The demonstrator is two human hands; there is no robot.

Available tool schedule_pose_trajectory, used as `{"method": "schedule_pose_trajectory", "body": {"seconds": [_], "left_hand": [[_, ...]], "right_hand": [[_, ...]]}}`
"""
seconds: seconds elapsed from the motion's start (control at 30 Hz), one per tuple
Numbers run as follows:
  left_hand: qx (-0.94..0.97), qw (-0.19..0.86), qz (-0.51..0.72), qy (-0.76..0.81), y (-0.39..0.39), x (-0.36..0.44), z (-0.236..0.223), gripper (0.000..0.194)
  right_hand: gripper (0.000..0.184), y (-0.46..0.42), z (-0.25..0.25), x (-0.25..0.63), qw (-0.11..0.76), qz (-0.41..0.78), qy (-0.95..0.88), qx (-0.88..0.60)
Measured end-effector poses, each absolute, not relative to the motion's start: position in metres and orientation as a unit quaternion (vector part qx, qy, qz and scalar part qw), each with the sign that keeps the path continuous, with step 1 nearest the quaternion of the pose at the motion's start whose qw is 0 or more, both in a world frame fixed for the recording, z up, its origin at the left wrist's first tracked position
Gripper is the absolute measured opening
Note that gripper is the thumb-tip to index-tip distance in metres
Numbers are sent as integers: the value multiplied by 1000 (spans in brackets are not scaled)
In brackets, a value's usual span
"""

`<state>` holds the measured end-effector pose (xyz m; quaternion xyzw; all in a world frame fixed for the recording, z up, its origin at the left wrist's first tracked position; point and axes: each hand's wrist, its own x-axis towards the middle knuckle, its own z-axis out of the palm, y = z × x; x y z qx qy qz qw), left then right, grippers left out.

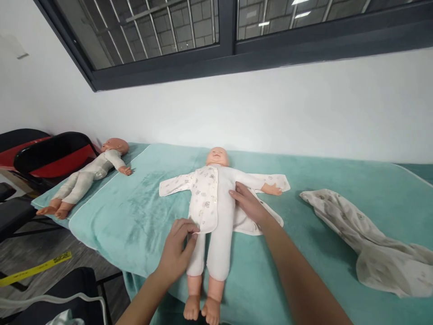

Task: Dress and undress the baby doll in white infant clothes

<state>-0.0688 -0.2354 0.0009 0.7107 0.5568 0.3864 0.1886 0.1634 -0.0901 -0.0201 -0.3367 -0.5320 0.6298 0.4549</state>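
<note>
A baby doll (pixel 221 216) in a white body suit lies on its back, feet towards me. A patterned white baby jacket (pixel 204 203) covers one side of its chest, with that sleeve out to the left. The jacket's other half is spread under the doll, and its sleeve lies beneath the bare-handed arm on the right. My left hand (pixel 179 246) pinches the jacket's lower hem between thumb and fingers. My right hand (pixel 250 203) rests on the doll's side with fingers stretched out, holding nothing.
A second doll (pixel 88 176) lies at the table's left end. Crumpled patterned white cloth (pixel 368 239) lies on the right of the teal blanket (pixel 135 212). Chairs (pixel 57 155) stand to the left, and a wall (pixel 270 113) with a window rises behind.
</note>
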Motion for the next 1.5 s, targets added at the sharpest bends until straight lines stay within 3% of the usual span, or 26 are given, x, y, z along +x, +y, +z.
{"method": "schedule_pose_trajectory", "body": {"seconds": [0.17,0.33,0.57,0.7,0.77,0.87,1.07,1.27,1.5], "left_hand": [[564,199,469,650,-219,-69,-2,25],[498,326,422,683,-217,-55,-4,50],[482,343,408,695,-237,-51,2,47],[527,237,407,708,-225,-54,8,43],[585,128,413,686,-211,-45,17,37],[697,51,387,602,-178,-14,36,33],[876,-62,156,451,-93,69,56,40],[903,-55,-26,426,-44,105,44,37],[903,-80,-20,421,-29,91,48,29]], "right_hand": [[41,-102,1,170,440,610,-552,-360],[40,-110,19,174,422,607,-552,-386],[41,-104,11,180,401,573,-587,-407],[34,-95,0,197,402,523,-581,-476],[26,-93,0,208,403,466,-578,-536],[21,-92,3,227,429,346,-567,-612],[21,-79,-7,251,504,208,-481,-687],[20,-62,-23,257,571,234,-446,-648],[22,-52,-21,266,731,331,-239,-546]]}}
